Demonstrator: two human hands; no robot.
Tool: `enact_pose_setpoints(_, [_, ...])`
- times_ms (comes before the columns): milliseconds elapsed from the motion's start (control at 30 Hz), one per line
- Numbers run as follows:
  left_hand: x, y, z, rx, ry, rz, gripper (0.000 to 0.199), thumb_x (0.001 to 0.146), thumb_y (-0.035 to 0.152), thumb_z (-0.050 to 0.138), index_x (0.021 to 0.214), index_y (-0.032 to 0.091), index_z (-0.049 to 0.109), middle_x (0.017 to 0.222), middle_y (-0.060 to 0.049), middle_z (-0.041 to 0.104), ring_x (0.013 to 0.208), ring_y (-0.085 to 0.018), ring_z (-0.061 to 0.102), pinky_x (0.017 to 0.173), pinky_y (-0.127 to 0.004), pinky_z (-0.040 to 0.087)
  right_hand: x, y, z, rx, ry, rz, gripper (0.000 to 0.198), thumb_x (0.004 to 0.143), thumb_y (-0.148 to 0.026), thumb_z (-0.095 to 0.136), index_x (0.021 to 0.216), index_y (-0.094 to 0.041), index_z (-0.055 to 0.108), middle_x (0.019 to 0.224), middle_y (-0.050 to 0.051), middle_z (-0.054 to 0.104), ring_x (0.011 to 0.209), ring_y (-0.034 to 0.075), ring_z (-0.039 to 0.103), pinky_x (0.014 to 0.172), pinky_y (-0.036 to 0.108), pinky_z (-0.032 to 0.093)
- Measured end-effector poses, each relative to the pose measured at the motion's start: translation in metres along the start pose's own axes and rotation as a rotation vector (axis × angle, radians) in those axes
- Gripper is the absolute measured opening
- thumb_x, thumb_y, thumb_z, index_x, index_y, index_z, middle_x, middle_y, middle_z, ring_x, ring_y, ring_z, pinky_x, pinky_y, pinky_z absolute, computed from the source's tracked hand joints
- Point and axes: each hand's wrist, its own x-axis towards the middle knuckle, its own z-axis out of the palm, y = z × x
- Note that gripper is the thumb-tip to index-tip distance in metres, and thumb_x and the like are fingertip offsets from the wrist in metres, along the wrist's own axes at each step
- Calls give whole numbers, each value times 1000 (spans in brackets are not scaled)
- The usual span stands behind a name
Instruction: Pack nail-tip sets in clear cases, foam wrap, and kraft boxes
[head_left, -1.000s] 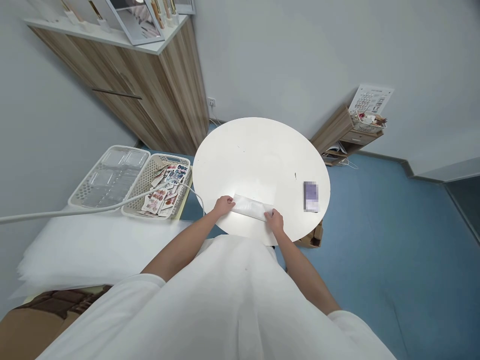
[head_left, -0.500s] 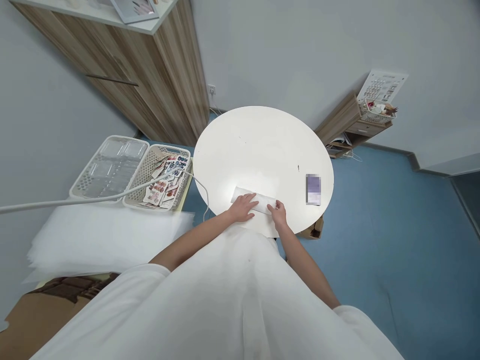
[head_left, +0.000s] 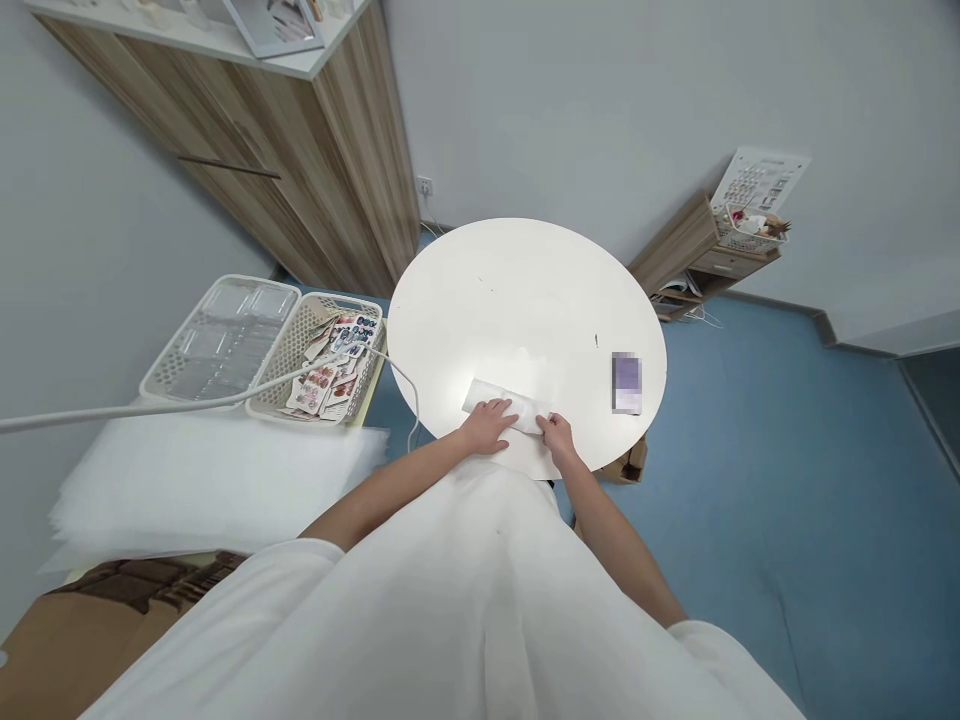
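Note:
A flat white wrapped packet (head_left: 525, 412), seemingly in thin foam sheet, lies near the front edge of the white round table (head_left: 525, 290). Spread across its left part is my left hand (head_left: 486, 426), fingers apart and pressing down on it. My right hand (head_left: 556, 436) pinches the packet's right end between thumb and fingers. What the wrapping contains is hidden. Farther right on the tabletop lies a purple-and-white item (head_left: 627, 383), blurred out.
Left of the table stand a white basket of patterned cards (head_left: 330, 375) and one of clear plastic boxes (head_left: 225, 335). A stack of white foam sheets (head_left: 217, 485) lies before them. A white cable (head_left: 187, 400) crosses over the baskets. A cardboard box (head_left: 626, 465) sits below the table's right edge.
My right fingers have shifted slightly at the packet's right end, the hand now closed more tightly there. My left hand stays flat on it. The whole view has dipped a little.

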Motion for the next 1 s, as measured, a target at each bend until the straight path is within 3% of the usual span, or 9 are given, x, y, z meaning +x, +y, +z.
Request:
enact_pose_setpoints(100, [-1,6,6,-19,-2,8,60,71,38,57,127,26,40,140,-12,30,123,-33,32,95,-47,27,-3,-4,5,21,5,-30,17,67,-34,56,72,-20,48,57,-5,46,49,9,40,48,23,34])
enact_pose_setpoints(233, [-3,9,10,-43,7,11,59,71,37,56,127,25,40,140,-12,30,125,-32,31,96,-47,26,-8,-9,15,25,-91,-54,20,66,-31,57,81,-20,51,57,-5,50,50,10,45,52,24,39])
enact_pose_setpoints(433, [-8,10,11,-69,62,34,74,74,33,51,138,21,17,143,-13,26,128,-27,28,100,-43,24,-9,-4,19,-51,-201,-80,29,66,-21,50,94,-18,53,60,-5,52,55,11,50,59,25,42])
enact_pose_setpoints(567, [-11,11,15,33,39,105,67,72,28,54,133,21,30,143,-13,27,129,-29,26,101,-46,21,-3,-3,9,-123,-245,-108,33,67,-20,46,99,-17,55,58,-5,49,54,11,46,56,25,41])
enact_pose_setpoints(667, [-11,9,17,65,24,99,63,71,27,56,130,22,36,142,-12,30,129,-30,26,101,-46,20,2,-6,-4,-303,-198,-205,33,72,-22,45,102,-17,55,66,-2,50,59,12,47,61,26,42])
enact_pose_setpoints(800, [-12,7,19,43,22,87,64,70,27,58,131,25,35,143,-11,29,130,-29,25,102,-45,19,4,-12,-13,-658,-141,-411,47,76,-28,51,122,-22,45,96,4,51,78,14,51,72,29,43])
enact_pose_setpoints(900, [-15,7,20,29,25,70,65,70,26,57,131,25,35,144,-10,28,131,-29,24,102,-45,19,1,-13,-4,-920,-222,-441,58,80,-32,51,134,-23,31,117,10,41,88,17,52,73,28,42])
enact_pose_setpoints(1000, [-23,5,21,-4,55,4,62,72,29,56,130,25,35,145,-10,25,132,-29,22,103,-46,18,-6,-10,13,-1085,-229,-440,59,86,-31,42,139,-22,19,125,14,34,95,21,52,71,29,42])
